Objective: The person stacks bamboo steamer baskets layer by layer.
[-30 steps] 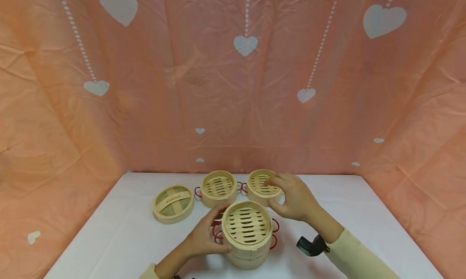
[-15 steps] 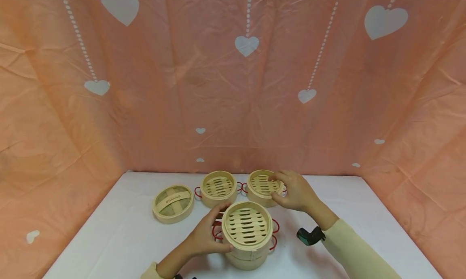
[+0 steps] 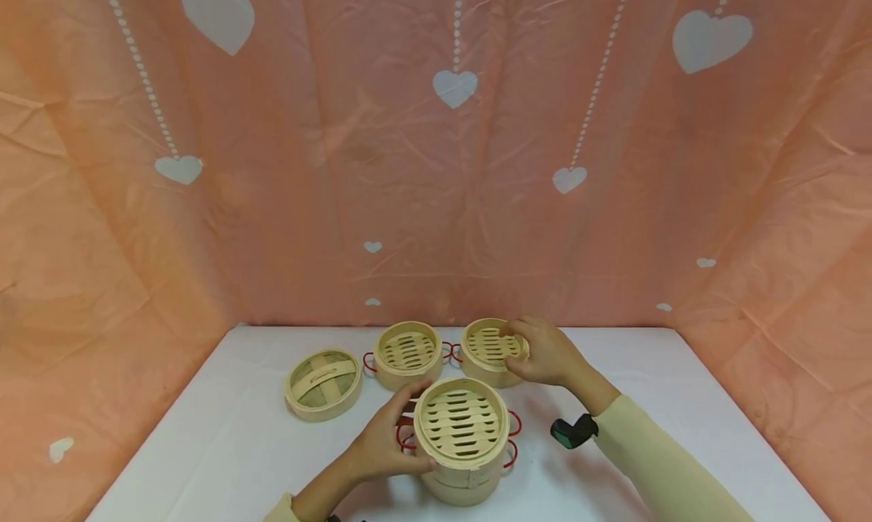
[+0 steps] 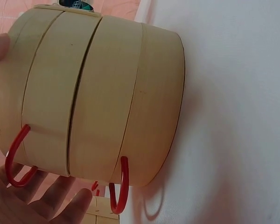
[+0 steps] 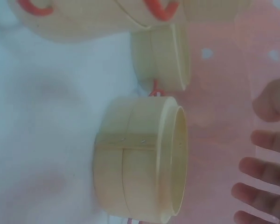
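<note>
My left hand [image 3: 384,439] cups the left side of the near basket stack [image 3: 461,431], fingers spread wide, thumb at the near side; this hold probably steadies the two tiers, which stand upright on the desk [image 3: 225,431]. My right hand [image 3: 545,352] is above the far right basket [image 3: 488,348], fingers wide, holding nothing and apart from the rim; the spread appears matched to the basket's width. The far middle basket [image 3: 409,355] stands just left of it. The lid [image 3: 323,386] lies farther left, crossed strips upward, presumably set aside to leave the baskets accessible.
</note>
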Demonstrator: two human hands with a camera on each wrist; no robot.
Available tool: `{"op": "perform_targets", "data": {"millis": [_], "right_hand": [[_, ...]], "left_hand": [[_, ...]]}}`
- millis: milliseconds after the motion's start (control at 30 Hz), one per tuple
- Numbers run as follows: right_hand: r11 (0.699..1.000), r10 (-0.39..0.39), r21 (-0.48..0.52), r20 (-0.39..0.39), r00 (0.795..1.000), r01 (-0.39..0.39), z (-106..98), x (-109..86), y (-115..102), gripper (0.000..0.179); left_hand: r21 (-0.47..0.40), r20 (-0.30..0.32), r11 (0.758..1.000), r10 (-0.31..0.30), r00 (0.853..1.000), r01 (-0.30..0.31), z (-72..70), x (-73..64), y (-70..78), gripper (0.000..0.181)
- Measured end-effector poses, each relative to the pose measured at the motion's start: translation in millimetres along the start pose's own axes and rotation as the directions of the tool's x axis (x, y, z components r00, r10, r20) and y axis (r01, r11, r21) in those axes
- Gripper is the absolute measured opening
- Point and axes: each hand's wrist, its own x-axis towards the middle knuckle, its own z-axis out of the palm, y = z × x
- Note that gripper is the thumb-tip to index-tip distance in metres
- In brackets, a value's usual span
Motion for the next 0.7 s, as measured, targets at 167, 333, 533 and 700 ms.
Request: {"op": "perform_targets", "data": {"millis": [167, 333, 533, 700], "right_hand": [[1.000, 0.014, -0.016, 0.031, 0.999, -0.014, -1, 2.5, -2, 0.033], [0.999, 0.003, -0.034, 0.059, 0.998, -0.001, -10, 8.3, -9, 0.034], [0.999, -0.008, -0.049, 0.088, 0.996, 0.013, -24, 14.2, -16, 0.032], [0.997, -0.017, -0.074, 0.158, 0.987, 0.028, -38, 21.4, -17, 0.029]], "left_hand": [[-0.002, 0.004, 1.000, -0.019, 1.000, 0.019, -0.1, -0.3, 1.8, 0.097], [-0.016, 0.002, 0.999, -0.028, 1.000, 0.028, -0.1, -0.2, 4.2, 0.097], [-0.077, 0.021, 0.996, -0.048, 0.999, 0.050, -0.5, -0.7, 5.4, 0.098], [-0.121, 0.042, 0.991, -0.057, 0.998, 0.061, -0.2, -1.1, 7.2, 0.097]]}}
